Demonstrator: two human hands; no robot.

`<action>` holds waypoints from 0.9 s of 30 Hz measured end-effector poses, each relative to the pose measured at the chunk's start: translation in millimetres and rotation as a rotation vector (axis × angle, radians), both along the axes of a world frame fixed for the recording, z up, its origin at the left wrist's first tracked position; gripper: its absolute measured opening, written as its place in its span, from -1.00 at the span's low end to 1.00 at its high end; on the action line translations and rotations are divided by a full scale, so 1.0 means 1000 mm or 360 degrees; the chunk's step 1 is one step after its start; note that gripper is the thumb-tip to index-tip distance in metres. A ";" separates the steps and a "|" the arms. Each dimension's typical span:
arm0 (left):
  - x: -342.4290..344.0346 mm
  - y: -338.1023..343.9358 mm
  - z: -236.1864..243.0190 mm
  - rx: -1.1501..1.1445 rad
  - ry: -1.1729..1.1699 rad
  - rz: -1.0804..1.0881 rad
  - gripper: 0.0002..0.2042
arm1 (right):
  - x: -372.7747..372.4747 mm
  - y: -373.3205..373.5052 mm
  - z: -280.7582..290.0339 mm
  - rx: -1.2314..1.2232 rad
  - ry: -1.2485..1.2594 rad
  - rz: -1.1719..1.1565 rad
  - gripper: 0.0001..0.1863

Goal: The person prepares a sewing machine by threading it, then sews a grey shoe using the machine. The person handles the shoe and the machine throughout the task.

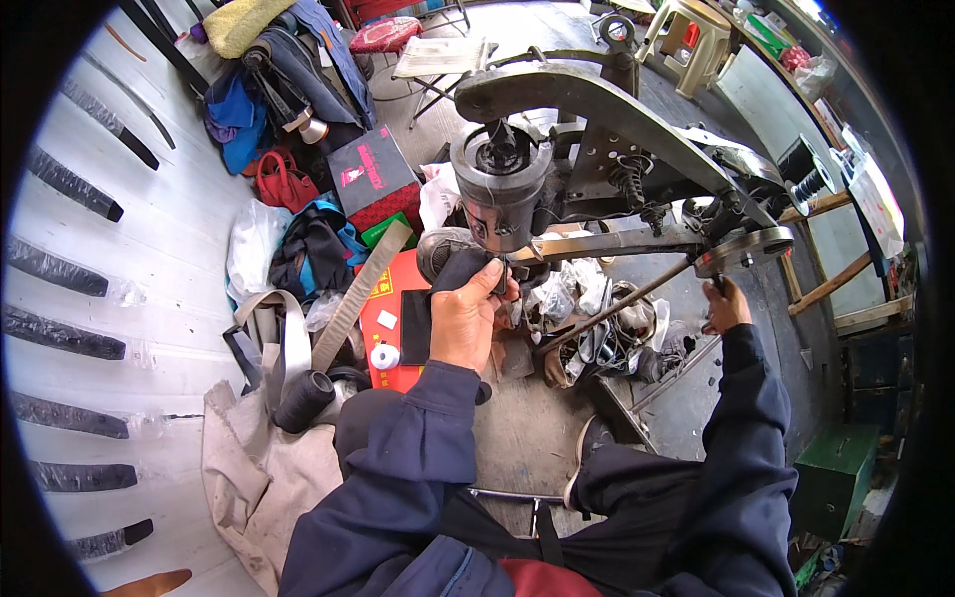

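In front of me stands a dark metal hand-cranked sewing machine (597,109) with a cylindrical head (500,189). My left hand (463,323) grips a dark shoe (466,267) between thumb and fingers, just under that head. The shoe's rounded end shows to the left of the head; the stitching point itself is hidden. At the right, a metal hand wheel (744,251) sits at the machine's end. My right hand (729,306) is closed round the dark crank handle below the wheel, mostly hiding it.
Left of my knees lie a black thread cone (303,403), webbing straps and beige cloth (264,478). A red sheet (403,274) bears a white spool (385,356). Bags of scraps (597,318) lie beneath the machine. A green metal box (836,478) stands at right.
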State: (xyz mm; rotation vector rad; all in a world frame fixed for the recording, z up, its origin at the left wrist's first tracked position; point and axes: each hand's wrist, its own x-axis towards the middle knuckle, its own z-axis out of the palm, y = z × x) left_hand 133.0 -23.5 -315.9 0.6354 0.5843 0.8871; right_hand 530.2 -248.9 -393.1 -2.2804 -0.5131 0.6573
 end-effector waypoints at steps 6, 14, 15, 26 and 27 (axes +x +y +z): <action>0.002 -0.001 -0.003 -0.0033 -0.0023 0.0034 -0.91 | -0.070 0.022 0.078 0.0456 -0.0271 0.0295 -0.55; 0.004 0.001 -0.005 0.0000 -0.0039 0.0056 -0.89 | 0.014 -0.001 0.127 0.0119 -0.1121 -0.0227 -0.69; 0.004 0.001 -0.006 0.0008 -0.0038 0.0061 -0.86 | 0.019 -0.005 0.123 0.0183 -0.1014 -0.0227 -0.69; 0.002 0.004 -0.010 -0.0070 -0.0054 0.0016 -0.88 | 0.062 -0.021 0.078 0.0097 -0.1445 -0.0194 -0.62; 0.001 0.005 -0.010 -0.0076 -0.0063 0.0012 -0.90 | 0.063 -0.020 0.077 0.0095 -0.1448 -0.0193 -0.63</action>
